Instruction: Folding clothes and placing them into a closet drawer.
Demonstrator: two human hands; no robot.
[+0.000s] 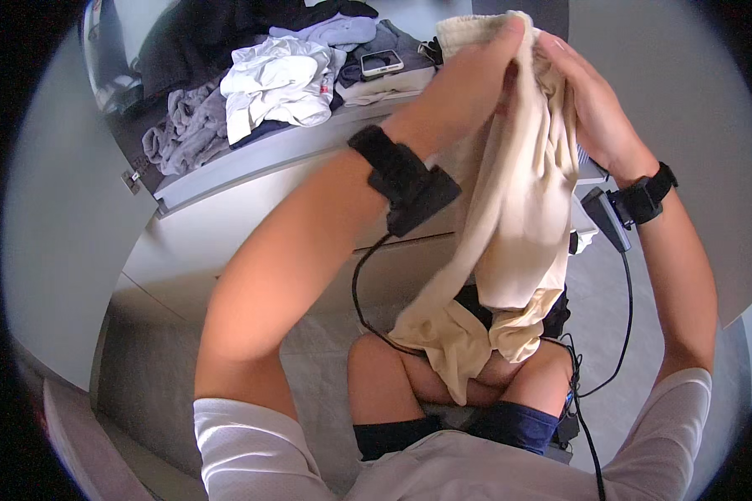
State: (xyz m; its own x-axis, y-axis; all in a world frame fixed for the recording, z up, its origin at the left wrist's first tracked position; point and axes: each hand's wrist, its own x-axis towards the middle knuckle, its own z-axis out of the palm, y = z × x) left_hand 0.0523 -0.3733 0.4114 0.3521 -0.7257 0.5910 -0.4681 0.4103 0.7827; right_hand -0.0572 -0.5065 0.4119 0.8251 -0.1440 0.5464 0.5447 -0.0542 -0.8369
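Cream-coloured trousers (526, 206) with an elastic waistband hang upright in front of me, their cuffs down over my knees. My left hand (511, 47) grips them near the waistband at the top. Against the upper right side of the fabric lies my right hand (576, 87), its fingers extended and close together; whether its thumb pinches cloth behind is hidden. Each wrist wears a black strap with a cabled device. Beyond my left forearm, a crumpled white garment (282, 81) rests on the shelf.
A grey fluffy garment (191, 125), a phone (381, 63) on folded clothes and dark hanging clothes (194, 44) occupy the wardrobe. Its open door (69, 206) stands at left, with drawer fronts (276, 219) below the shelf. Black cables (626, 313) hang from both wrist devices.
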